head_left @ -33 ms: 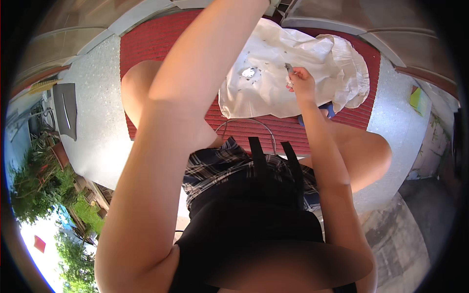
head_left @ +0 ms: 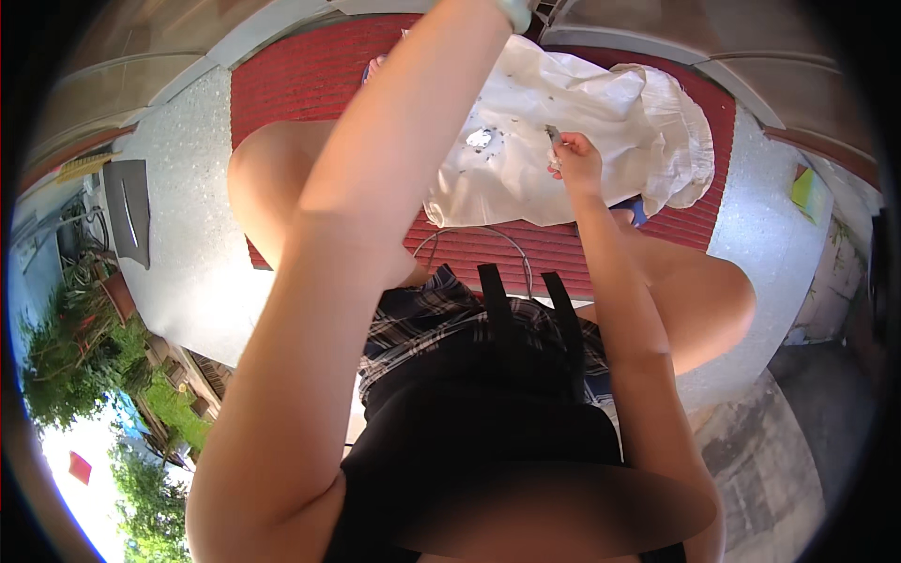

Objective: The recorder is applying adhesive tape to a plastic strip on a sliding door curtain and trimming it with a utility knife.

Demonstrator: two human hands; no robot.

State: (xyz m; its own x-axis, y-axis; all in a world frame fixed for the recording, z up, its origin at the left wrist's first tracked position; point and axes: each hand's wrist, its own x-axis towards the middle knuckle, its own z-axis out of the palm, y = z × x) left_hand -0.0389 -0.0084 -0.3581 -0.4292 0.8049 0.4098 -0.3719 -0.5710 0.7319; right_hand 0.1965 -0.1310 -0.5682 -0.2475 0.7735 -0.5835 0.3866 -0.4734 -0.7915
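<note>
Overall, a red mat (head_left: pixel 291 80) lay beneath a white sack (head_left: pixel 601 98). The left hand was out of view, its grip unknown; the right hand (head_left: pixel 579 164) pinched a grey piece (head_left: pixel 552 134) over the sack. Tugging the sack could have scattered the white bits (head_left: pixel 481 138).

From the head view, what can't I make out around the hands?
Left hand: head view, cut off by the top edge.
White sack, part: head view, hidden behind the left forearm.
Grey item in the right hand: head view, too small to identify.
Dark specks on the sack: head view, too small to identify.
</note>
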